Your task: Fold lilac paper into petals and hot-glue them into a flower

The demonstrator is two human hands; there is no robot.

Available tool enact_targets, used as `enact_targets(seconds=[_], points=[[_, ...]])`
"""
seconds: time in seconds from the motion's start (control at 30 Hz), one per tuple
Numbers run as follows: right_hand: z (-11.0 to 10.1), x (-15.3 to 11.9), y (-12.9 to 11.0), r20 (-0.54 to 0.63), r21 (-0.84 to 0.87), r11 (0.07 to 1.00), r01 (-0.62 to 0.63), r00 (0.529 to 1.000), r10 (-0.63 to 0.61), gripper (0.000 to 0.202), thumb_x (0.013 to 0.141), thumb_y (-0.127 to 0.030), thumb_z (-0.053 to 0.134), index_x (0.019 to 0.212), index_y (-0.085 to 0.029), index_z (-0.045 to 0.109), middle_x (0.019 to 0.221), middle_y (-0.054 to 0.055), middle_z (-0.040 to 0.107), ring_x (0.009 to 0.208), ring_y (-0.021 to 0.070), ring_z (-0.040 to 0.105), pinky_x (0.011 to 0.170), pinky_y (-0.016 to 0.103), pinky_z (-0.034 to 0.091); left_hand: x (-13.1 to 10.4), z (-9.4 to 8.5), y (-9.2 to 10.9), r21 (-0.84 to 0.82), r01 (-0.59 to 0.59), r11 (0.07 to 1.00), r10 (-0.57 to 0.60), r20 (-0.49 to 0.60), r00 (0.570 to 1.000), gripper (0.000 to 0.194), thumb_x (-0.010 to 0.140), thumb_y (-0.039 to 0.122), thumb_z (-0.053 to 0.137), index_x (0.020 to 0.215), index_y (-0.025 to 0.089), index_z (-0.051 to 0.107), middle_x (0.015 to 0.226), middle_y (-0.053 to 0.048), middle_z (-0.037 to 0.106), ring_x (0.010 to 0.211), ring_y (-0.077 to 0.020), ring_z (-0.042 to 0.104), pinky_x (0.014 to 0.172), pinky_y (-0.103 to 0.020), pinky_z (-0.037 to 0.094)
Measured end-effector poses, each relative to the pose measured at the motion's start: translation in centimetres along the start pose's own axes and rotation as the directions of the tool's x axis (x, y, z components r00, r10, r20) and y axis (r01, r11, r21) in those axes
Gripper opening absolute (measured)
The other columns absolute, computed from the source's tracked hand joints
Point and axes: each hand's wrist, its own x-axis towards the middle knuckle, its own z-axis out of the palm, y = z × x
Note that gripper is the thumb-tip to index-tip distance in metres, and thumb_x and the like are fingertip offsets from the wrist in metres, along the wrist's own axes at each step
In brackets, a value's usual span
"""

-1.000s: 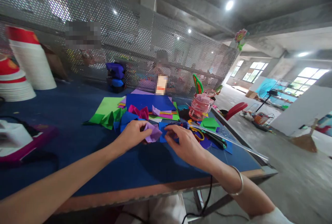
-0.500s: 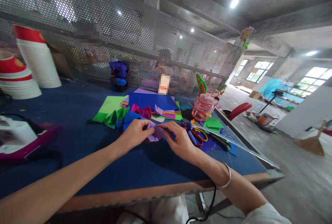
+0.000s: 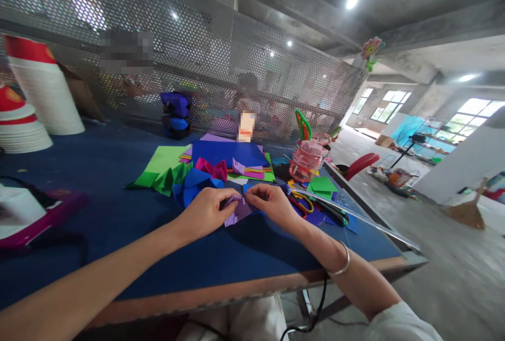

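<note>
A small folded piece of purple paper (image 3: 238, 213) is held up over the blue tabletop between both hands. My left hand (image 3: 209, 208) pinches its left side between thumb and fingers. At its right edge, my right hand (image 3: 270, 203) is closed in a pinch on the same paper. Just behind lie folded blue paper (image 3: 193, 184), a pink folded piece (image 3: 212, 168) and green folded paper (image 3: 169, 179). A stack of coloured sheets with a dark blue one (image 3: 229, 153) on top rests farther back.
Scissors (image 3: 303, 204), a metal ruler (image 3: 363, 218) and a green-black cutter (image 3: 335, 213) lie to the right, near a pink transparent jar (image 3: 305, 159). Stacked paper cups (image 3: 47, 91) and a purple-and-white device (image 3: 39, 214) stand left. A perforated metal screen (image 3: 197, 57) borders the back.
The purple paper has been turned and now hangs lower between my fingers. My right hand has curled its fingers in more tightly. The view has shifted slightly right.
</note>
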Motion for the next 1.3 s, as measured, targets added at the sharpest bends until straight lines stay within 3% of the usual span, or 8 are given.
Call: enact_targets(seconds=[0.23, 0.43, 0.7, 1.0, 1.3], points=[[-0.7, -0.1, 0.0, 0.068, -0.068, 0.997, -0.025, 0.997, 0.029, 0.025, 0.072, -0.038, 0.073, 0.076, -0.014, 0.069, 0.067, -0.001, 0.063, 0.062, 0.0107, 0.054, 0.061, 0.023, 0.042, -0.1, 0.1, 0.1, 0.045, -0.028, 0.999, 0.026, 0.041, 0.999, 0.026, 0.085, 0.021, 0.048, 0.091, 0.02, 0.074, 0.08, 0.0, 0.075, 0.068, -0.0155, 0.066, 0.064, -0.023, 0.044], [-0.4, -0.6, -0.6, 0.066, -0.184, 0.983, 0.017, 0.998, -0.005, 0.009, 0.074, -0.023, 0.068, 0.077, -0.016, 0.072, 0.07, -0.001, 0.068, 0.068, 0.0128, 0.06, 0.067, 0.024, 0.045, -0.1, 0.1, 0.3, 0.008, 0.001, 1.0, -0.002, 0.061, 0.998, 0.024, 0.082, 0.016, 0.05, 0.092, 0.021, 0.071, 0.079, 0.001, 0.074, 0.065, -0.0143, 0.065, 0.064, -0.024, 0.043], [-0.1, -1.1, -0.2, 0.069, -0.263, 0.962, 0.072, 0.996, -0.056, 0.013, 0.081, -0.023, 0.064, 0.085, -0.016, 0.075, 0.074, 0.001, 0.071, 0.069, 0.0128, 0.062, 0.066, 0.023, 0.046, -0.3, 0.2, 0.5, 0.055, 0.025, 0.998, -0.026, 0.017, 1.0, 0.021, 0.08, 0.016, 0.05, 0.081, 0.02, 0.071, 0.06, 0.003, 0.065, 0.053, -0.0121, 0.055, 0.054, -0.023, 0.034], [0.4, -1.7, -0.7, 0.078, -0.504, 0.828, 0.247, 0.967, -0.242, 0.013, 0.082, -0.011, 0.061, 0.085, -0.015, 0.074, 0.073, 0.001, 0.071, 0.065, 0.0104, 0.061, 0.063, 0.019, 0.043, -0.3, 0.4, 0.3, 0.068, 0.052, 0.996, -0.053, 0.013, 0.998, 0.023, 0.08, 0.021, 0.048, 0.082, 0.02, 0.071, 0.066, 0.002, 0.068, 0.054, -0.013, 0.056, 0.054, -0.024, 0.036], [0.9, -1.6, -0.1, 0.103, -0.672, 0.681, 0.291, 0.948, -0.303, 0.017, 0.081, -0.007, 0.062, 0.094, -0.015, 0.07, 0.086, 0.005, 0.073, 0.078, 0.0158, 0.067, 0.071, 0.023, 0.048, -0.4, 0.6, 0.2, 0.04, 0.101, 0.994, -0.102, 0.033, 0.994, 0.022, 0.078, 0.021, 0.047, 0.081, 0.017, 0.069, 0.07, -0.001, 0.069, 0.063, -0.0154, 0.061, 0.058, -0.024, 0.039]])
